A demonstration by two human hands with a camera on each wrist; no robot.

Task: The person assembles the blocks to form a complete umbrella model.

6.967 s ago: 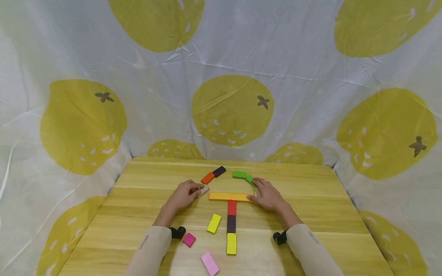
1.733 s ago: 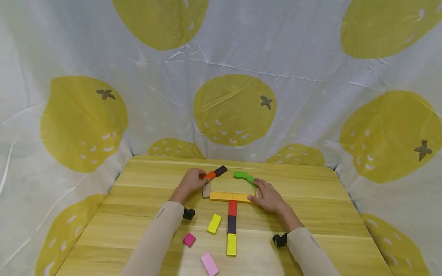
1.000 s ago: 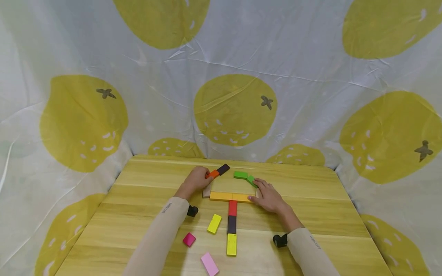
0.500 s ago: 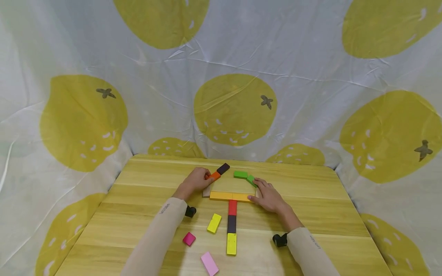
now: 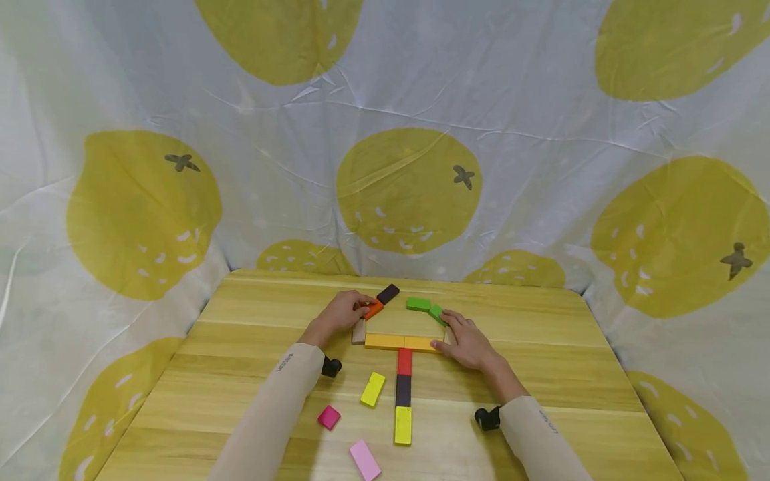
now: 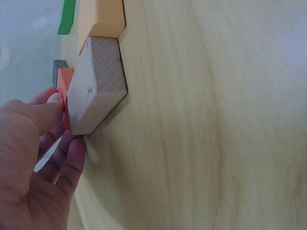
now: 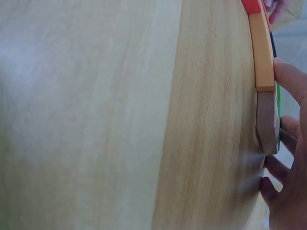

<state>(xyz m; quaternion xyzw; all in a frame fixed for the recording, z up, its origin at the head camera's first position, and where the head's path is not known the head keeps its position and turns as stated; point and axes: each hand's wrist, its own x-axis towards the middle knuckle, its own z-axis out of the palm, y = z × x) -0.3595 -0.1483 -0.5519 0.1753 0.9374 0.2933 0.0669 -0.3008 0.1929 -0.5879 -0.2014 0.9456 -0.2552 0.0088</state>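
We see the left hand (image 5: 343,312) with its thumb and fingers pinching the orange block (image 5: 375,310), which lies at a slant just behind the left wooden block (image 5: 358,332) on the table (image 5: 559,374). At the far end of the orange block we find the upper dark block (image 5: 388,293), slanted the same way. The right hand (image 5: 468,342) has its fingers loosely spread, a fingertip at the small green block (image 5: 437,314) and the thumb at the right amber block (image 5: 417,344); whether it also touches the right wooden block (image 7: 266,120) beneath, we cannot tell. Beside the small green block we see the long green block (image 5: 418,304). From the amber row a red block (image 5: 405,361), a lower dark block (image 5: 404,390) and a yellow block (image 5: 403,425) run toward the person.
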